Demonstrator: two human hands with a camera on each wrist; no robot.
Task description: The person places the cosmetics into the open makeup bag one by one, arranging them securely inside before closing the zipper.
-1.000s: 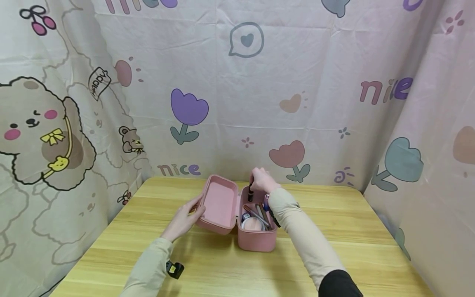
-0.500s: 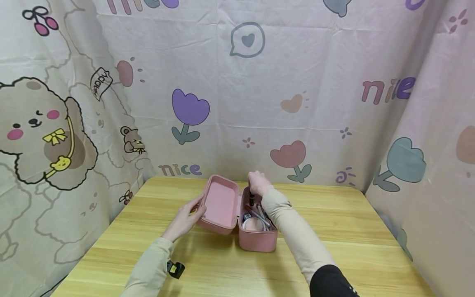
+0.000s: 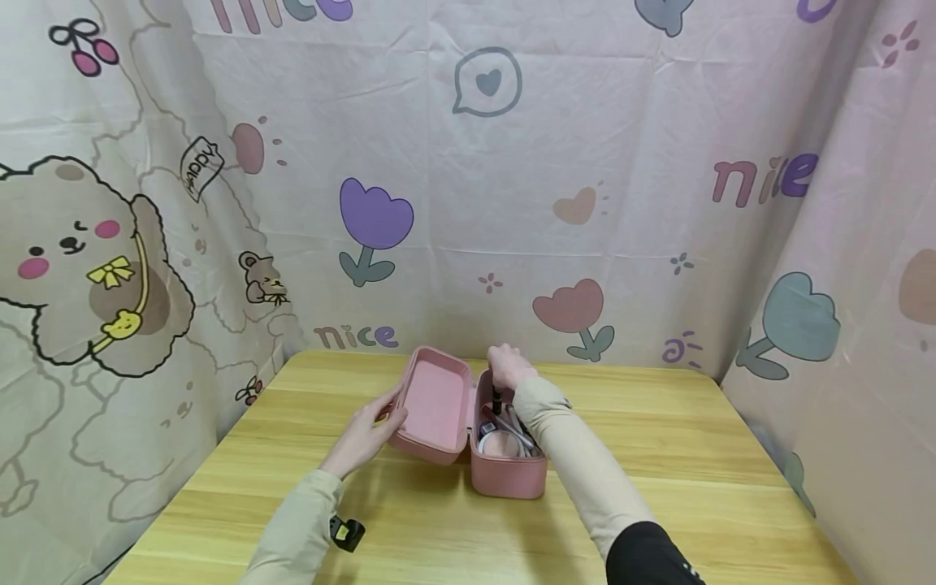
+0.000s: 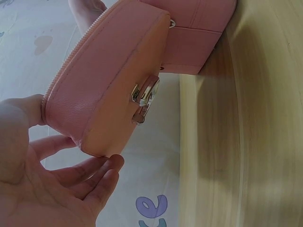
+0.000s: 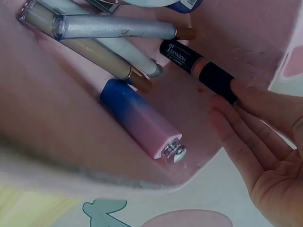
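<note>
A pink makeup case [image 3: 508,481] stands on the table with its lid [image 3: 434,402] swung out to the left. My left hand [image 3: 363,435] holds that lid by its outer edge, thumb on the zipped rim and fingers against the outer face in the left wrist view. Inside the case's far end, my right hand [image 3: 510,367] pinches the end of a black cosmetic tube [image 5: 180,57] with an orange band between thumb and fingertips. Beside it in the right wrist view lie a blue-to-pink lipstick [image 5: 139,118], a glittery silver tube [image 5: 116,27] and other slim tubes.
A round powder compact [image 3: 501,444] sits at the case's near end. Silver buckles [image 4: 146,94] show on the lid's outside. The wooden table [image 3: 658,471] reaches back to a printed curtain [image 3: 468,203], which also hangs at both sides.
My right hand has moved down, lowering the black tube from over the case into it. The left hand stays at the lid.
</note>
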